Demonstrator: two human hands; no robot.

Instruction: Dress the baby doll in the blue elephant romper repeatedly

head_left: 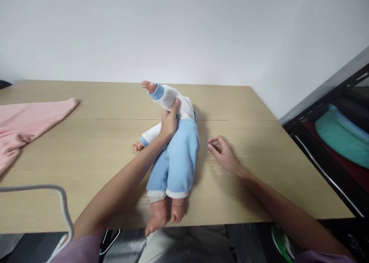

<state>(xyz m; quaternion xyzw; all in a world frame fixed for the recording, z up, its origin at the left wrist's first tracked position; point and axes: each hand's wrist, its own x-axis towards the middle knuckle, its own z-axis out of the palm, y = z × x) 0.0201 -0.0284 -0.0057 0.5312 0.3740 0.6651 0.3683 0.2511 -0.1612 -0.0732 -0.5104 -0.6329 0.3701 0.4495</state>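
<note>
A baby doll [183, 155] lies on its side on the table, dressed in a white top with blue cuffs and fuzzy light blue trousers. Its bare feet reach the near table edge, and one arm points up to the left. I cannot see the doll's head. My left hand [170, 120] is closed around the doll's upper body, the thumb pressing on the white top by the raised arm. To the right of the doll, apart from it, my right hand [223, 151] hovers over the table with loosely curled fingers and nothing visible in them.
The wooden table [245, 113] meets a white wall at the back. A pink cloth [29, 124] lies at the left. A grey cable [62, 197] arches over the near left corner. At the right a dark rack [325, 163] holds folded teal fabric [340, 136].
</note>
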